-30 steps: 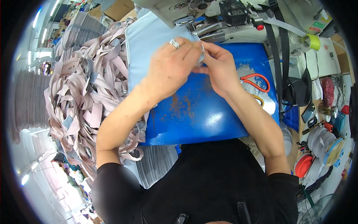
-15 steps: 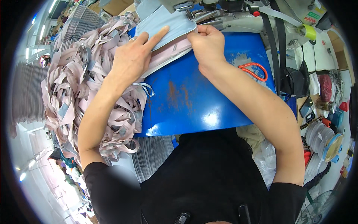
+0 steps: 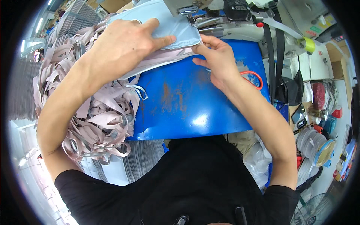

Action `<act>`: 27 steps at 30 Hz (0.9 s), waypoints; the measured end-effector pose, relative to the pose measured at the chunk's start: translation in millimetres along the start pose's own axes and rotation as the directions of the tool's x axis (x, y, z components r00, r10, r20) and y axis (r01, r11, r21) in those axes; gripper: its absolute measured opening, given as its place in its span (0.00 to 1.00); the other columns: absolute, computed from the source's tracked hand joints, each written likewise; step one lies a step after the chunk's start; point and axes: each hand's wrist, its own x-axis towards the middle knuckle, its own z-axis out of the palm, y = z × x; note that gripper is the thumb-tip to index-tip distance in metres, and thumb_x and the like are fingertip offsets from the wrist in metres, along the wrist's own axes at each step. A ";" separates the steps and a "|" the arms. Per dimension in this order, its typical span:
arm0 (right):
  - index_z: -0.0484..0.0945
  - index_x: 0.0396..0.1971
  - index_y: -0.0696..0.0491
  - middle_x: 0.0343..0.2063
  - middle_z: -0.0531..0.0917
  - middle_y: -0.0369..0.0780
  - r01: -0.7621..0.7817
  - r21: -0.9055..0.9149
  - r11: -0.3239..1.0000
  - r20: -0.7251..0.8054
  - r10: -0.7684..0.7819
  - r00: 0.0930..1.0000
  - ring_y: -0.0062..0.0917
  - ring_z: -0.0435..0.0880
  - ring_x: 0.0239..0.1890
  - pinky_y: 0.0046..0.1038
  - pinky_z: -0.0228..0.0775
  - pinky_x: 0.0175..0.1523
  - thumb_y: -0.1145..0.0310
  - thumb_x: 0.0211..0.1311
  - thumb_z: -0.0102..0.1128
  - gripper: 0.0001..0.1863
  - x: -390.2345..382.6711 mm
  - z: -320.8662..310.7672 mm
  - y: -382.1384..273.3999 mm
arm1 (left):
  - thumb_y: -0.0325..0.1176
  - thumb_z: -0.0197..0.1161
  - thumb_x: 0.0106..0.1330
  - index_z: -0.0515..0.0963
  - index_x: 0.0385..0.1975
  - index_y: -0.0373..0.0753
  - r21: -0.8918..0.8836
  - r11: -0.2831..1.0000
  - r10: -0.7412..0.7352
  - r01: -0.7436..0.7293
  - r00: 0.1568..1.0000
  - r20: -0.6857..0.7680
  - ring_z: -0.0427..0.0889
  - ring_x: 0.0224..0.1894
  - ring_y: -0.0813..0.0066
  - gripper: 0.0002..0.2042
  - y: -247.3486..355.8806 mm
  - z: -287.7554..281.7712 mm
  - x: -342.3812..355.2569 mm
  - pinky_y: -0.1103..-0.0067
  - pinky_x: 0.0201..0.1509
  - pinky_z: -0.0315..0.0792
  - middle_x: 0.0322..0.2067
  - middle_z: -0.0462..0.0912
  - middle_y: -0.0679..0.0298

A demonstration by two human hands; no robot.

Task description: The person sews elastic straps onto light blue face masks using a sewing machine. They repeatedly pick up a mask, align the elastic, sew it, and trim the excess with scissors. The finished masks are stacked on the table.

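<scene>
A light blue fabric panel lies at the top centre, at the presser foot of a sewing machine. Beneath its near edge is a pink, white-edged layer. My left hand rests on the blue panel, fingers apart, index fingertip near its edge. My right hand pinches the right corner of the layers just below the presser foot, its lower fingers partly curled. Both lie over or beside the worn blue work surface. Red-handled scissors lie partly hidden by my right forearm.
A tangled heap of pink straps fills the left of the surface, beside stacked grey pieces. Black straps hang at the right. Spools, small tools and a fan stand at the right side. Grey layers lie under the front edge.
My left hand has moved leftward from the machine, spreading over the blue panel. The panel was turned, showing the pink layer at its edge. My right hand keeps near the corner, having shifted slightly.
</scene>
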 end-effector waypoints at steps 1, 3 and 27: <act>0.84 0.50 0.56 0.40 0.86 0.35 -0.008 0.026 1.000 -0.001 0.008 1.000 0.20 0.84 0.42 0.29 0.80 0.45 0.72 0.62 0.69 0.16 2.5 1.2 -2.1 | 0.26 0.62 0.61 0.81 0.63 0.57 0.015 1.000 0.001 -0.001 1.000 0.003 0.86 0.32 0.64 0.28 -1.7 -2.0 3.3 0.69 0.37 0.80 0.38 0.77 0.59; 0.83 0.50 0.54 0.38 0.86 0.33 -0.030 0.075 0.997 -0.001 0.030 1.000 0.18 0.84 0.43 0.29 0.80 0.48 0.71 0.63 0.69 0.15 6.3 7.2 -5.5 | 0.27 0.62 0.61 0.83 0.60 0.54 0.038 0.999 -0.001 0.001 1.000 0.013 0.86 0.33 0.63 0.26 -2.5 -5.1 8.2 0.69 0.37 0.80 0.38 0.77 0.59; 0.84 0.40 0.58 0.37 0.85 0.37 0.009 0.296 0.955 -0.016 -0.005 1.000 0.22 0.84 0.40 0.31 0.81 0.47 0.69 0.65 0.69 0.10 16.1 7.5 1.7 | 0.27 0.63 0.60 0.80 0.55 0.35 -0.190 0.917 -0.352 0.351 0.935 0.032 0.87 0.28 0.55 0.21 76.0 -7.9 42.5 0.67 0.32 0.80 0.34 0.82 0.54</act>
